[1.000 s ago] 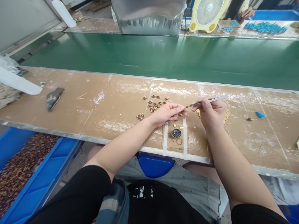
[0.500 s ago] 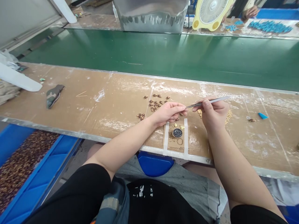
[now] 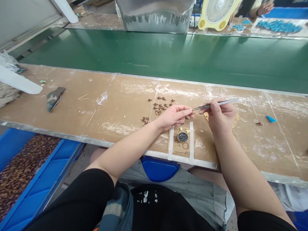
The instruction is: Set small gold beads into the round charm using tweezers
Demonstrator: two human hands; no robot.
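Grn belt (image 3: 168, 54) runs behind wrk table (image 3: 125, 96). L hand (image 3: 178, 115) pressed tog. at fingertips, any pc. between hidden. R hand (image 3: 222, 117) pinches slim metal tool (image 3: 227, 102) pen-style, prob. for fine control, tip at L fingertips. Brn pcs (image 3: 160, 106), gold pile (image 3: 235, 120), blk pot (image 3: 183, 137) sit close, prob. for easy reach.

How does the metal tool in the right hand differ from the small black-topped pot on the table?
The metal tool is long and slim; the pot is round. The metal tool is in the right hand; the pot stands on the table between two white strips. The metal tool is silvery; the pot's top is black.
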